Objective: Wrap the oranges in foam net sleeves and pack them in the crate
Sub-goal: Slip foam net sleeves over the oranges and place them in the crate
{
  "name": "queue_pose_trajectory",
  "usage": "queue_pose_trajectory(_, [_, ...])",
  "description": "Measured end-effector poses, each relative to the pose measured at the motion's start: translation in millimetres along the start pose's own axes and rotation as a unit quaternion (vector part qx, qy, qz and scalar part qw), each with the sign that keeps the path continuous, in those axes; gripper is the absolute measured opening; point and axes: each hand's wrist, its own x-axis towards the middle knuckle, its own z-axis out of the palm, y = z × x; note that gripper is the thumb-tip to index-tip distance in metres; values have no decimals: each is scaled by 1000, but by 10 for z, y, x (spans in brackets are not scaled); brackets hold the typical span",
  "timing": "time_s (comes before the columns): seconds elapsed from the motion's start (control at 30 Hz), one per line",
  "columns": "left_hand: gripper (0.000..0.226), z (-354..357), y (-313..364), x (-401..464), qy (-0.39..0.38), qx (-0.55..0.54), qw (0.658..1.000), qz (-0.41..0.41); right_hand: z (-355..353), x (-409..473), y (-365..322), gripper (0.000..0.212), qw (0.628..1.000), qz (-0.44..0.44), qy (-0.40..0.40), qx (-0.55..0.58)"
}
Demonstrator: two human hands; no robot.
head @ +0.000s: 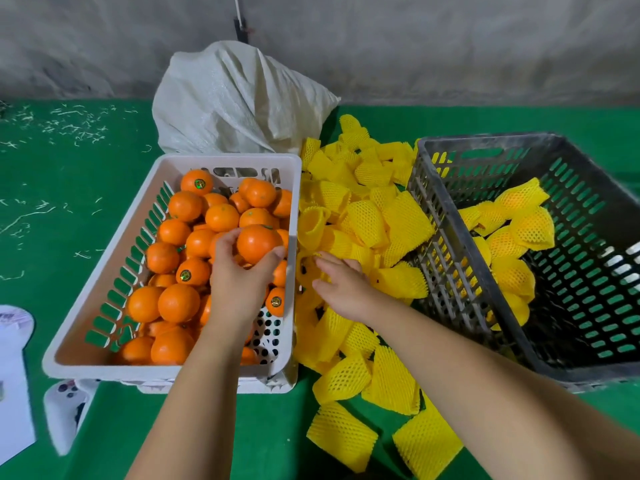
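Green felt covers the surface (104, 209), which ends at a grey concrete wall (415, 46) along its far edge. Against that edge slumps a white woven sack (239, 98). Toward the left side sits a white slotted plastic basket (114, 258) heaped with loose oranges (180, 303). The left hand (239, 271) hovers over the basket's right half, its grip curled around one round orange (258, 243) lifted above the heap. Just right of the basket lies a spread of yellow foam net sleeves (367, 220), running from the far edge to the near edge. The right hand (343, 289) rests on that spread with fingers extended, its grip relaxed and holding nothing that can be made out. Toward the right edge stands a dark grey slotted plastic crate (588, 258) holding several sleeve-wrapped oranges (512, 244). White paper (14, 375) lies at the near left corner.
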Motion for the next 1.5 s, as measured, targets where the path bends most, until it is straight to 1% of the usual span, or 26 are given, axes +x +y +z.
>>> queue_pose_trajectory(0.03, [59,12,85,-100,-33,-40,999,-9,-22,-48,-14,49,997,-24,71,0])
queue_pose_trajectory(0.07, [59,40,149,-197,-72,-75,994,-23,-46,-106,-31,43,987,-56,151,21])
queue_pose_trajectory(0.1, [61,75,189,-284,-113,-110,987,-42,-74,-171,-63,35,968,-83,229,66])
queue_pose_trajectory(0.13, [65,114,203,-357,-155,-144,975,-65,-109,-244,-106,26,944,-96,288,131])
queue_pose_trajectory(0.17, [67,151,200,-425,-201,-178,959,-87,-153,-329,-158,20,921,-96,319,200])
queue_pose_trajectory(0.2, [69,179,180,-473,-248,-208,940,-104,-190,-396,-213,20,902,-89,326,269])
queue_pose_trajectory(0.27, [70,193,118,-536,-326,-247,905,-119,-239,-525,-301,33,876,-80,308,362])
queue_pose_trajectory(0.33, [67,175,74,-578,-366,-254,888,-114,-260,-653,-317,35,877,-86,285,377])
queue_pose_trajectory(0.4, [63,168,38,-590,-380,-247,884,-110,-279,-746,-275,35,893,-95,279,339])
queue_pose_trajectory(0.47, [61,178,37,-595,-377,-249,884,-117,-295,-804,-225,31,909,-105,295,275])
queue_pose_trajectory(0.5, [60,191,38,-591,-367,-251,888,-117,-315,-838,-212,27,911,-108,301,261])
queue_pose_trajectory(0.6, [59,241,40,-596,-326,-241,909,-94,-399,-953,-200,21,901,-98,298,300])
queue_pose_trajectory(0.7, [69,286,-18,-611,-284,-211,933,-65,-451,-1082,-235,20,894,-93,278,338])
queue_pose_trajectory(0.8, [71,313,-33,-637,-252,-185,949,-41,-436,-1204,-308,16,910,-115,283,279])
queue_pose_trajectory(0.87, [76,322,-26,-639,-253,-191,948,-30,-394,-1269,-350,17,917,-143,274,250])
queue_pose_trajectory(0.93, [72,321,-32,-626,-261,-210,942,-27,-356,-1314,-381,20,919,-166,256,250])
queue_pose_trajectory(1.03, [68,300,-71,-603,-296,-242,922,-57,-355,-1307,-376,29,925,-167,246,236])
queue_pose_trajectory(1.07, [70,301,-86,-604,-310,-236,919,-58,-363,-1299,-353,32,930,-163,252,210])
queue_pose_trajectory(1.13, [73,321,-103,-628,-311,-190,931,-30,-384,-1297,-312,34,939,-157,265,152])
queue_pose_trajectory(1.2, [73,352,-95,-673,-279,-136,950,12,-424,-1320,-309,30,941,-148,280,116])
queue_pose_trajectory(1.3, [71,397,-97,-743,-211,-76,973,60,-511,-1402,-373,26,930,-160,319,83])
queue_pose_trajectory(1.33, [69,408,-107,-755,-192,-72,976,69,-527,-1441,-403,26,927,-182,318,76])
queue_pose_trajectory(1.43, [51,436,-85,-789,-135,-78,984,82,-491,-1579,-447,26,923,-267,269,70])
queue_pose_trajectory(1.5, [45,450,-13,-816,-102,-98,988,65,-438,-1618,-398,30,919,-277,274,69])
